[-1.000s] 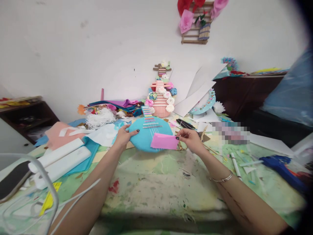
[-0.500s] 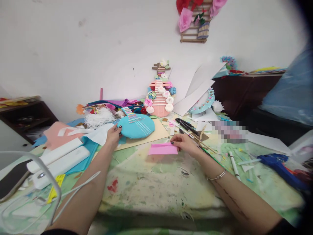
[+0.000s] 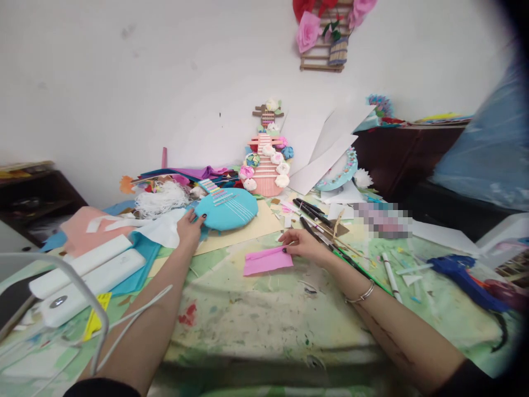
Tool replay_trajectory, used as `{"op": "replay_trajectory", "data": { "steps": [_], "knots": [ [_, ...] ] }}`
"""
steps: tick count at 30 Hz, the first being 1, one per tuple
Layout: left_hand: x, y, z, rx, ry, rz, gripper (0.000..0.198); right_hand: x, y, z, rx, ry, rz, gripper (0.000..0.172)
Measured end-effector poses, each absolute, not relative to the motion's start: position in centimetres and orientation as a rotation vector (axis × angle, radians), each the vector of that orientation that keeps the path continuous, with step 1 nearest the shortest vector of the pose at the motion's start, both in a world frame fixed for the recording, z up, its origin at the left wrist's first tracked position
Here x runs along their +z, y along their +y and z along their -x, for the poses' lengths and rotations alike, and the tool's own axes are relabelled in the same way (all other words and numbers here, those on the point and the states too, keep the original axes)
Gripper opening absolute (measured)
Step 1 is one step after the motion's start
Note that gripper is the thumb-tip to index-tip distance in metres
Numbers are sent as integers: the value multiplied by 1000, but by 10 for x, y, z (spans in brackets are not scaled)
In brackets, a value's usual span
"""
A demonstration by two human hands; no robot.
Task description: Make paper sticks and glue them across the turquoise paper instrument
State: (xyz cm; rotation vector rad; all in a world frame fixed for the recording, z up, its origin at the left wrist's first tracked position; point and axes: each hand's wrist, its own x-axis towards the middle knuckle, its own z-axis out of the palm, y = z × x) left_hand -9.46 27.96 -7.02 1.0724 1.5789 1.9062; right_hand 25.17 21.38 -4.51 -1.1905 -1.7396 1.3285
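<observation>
A: Containers?
B: Wooden slat rack (image 3: 324, 55) on wall, holds paper flowers (image 3: 306, 33).
A: Hands?
B: Right hand (image 3: 301, 244): fingers extended, tips pressing the right edge of a pink paper rectangle (image 3: 266, 260), flat on the paint-stained table (image 3: 264, 320). Left hand (image 3: 189, 227): fingertips on the rim of a blue round felt guitar-shaped piece (image 3: 226, 209), on a tan card sheet (image 3: 264, 223); pinch or mere touch, cannot tell.
A: Change over 1 s?
B: Pink paper was held up against the blue piece. Now apart; blue piece farther back-left.

No legible writing, label or number shows anywhere on the craft table (image 3: 264, 314); a patch (image 3: 382, 219) right of the pens (image 3: 309, 209) is blurred.
</observation>
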Motion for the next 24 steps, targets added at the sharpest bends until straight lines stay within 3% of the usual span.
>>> {"op": "replay_trajectory", "data": {
  "steps": [9,12,14,16,18,20,24],
  "knots": [
    [-60,276,96,1857,1855,-1060,55,-51,220,-253,1335,-1739,1123,25],
    [-40,259,78,1892,2040,-1552,41,-54,222,-253,1271,-1713,1131,19],
    [-27,241,53,1850,1797,-1909,26,-56,223,-253,1233,-1711,1140,16],
    [-21,222,21,1617,1444,-2120,20,-58,223,-252,1202,-1722,1148,14],
    [-23,207,-9,1268,1238,-2251,36,-60,223,-252,1175,-1745,1154,13],
    [-33,198,-28,1087,1151,-2310,52,-61,222,-250,1143,-1775,1162,13],
    [-52,199,-34,801,1243,-2361,46,-63,222,-249,1057,-1827,1204,18]
  ]
}}
